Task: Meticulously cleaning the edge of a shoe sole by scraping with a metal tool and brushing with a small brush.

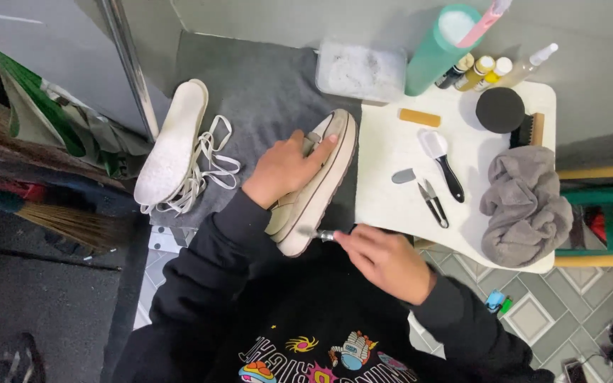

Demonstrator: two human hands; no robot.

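From the head camera, the left hand (285, 169) lies flat over the top of a beige platform shoe (316, 186), fingers spread and pressing on it so that it stays tilted on its side, between the grey mat (264, 85) and the edge of the white table (391, 142). The right hand (384, 261) is closed around a small metal-tipped tool (323, 235), its tip touching the pale sole near the heel end. The hold on the shoe is only a press from above, so a hard stroke with the tool could, in my judgement, make the shoe roll or slide off toward the lap; the tip might also skid off the sole edge and mark the fabric upper. On the mat, well apart from the hands, lie a white insole (172, 145) and loose white laces (211, 167). The table carries a black-handled brush (443, 162), small black snips (433, 202), a tan block (420, 117), a round black sponge (500, 109), a crumpled grey cloth (526, 206) and small bottles (480, 69) near a tall green cylinder (438, 50); an elbow swing to the right could knock the snips off the table's near edge.
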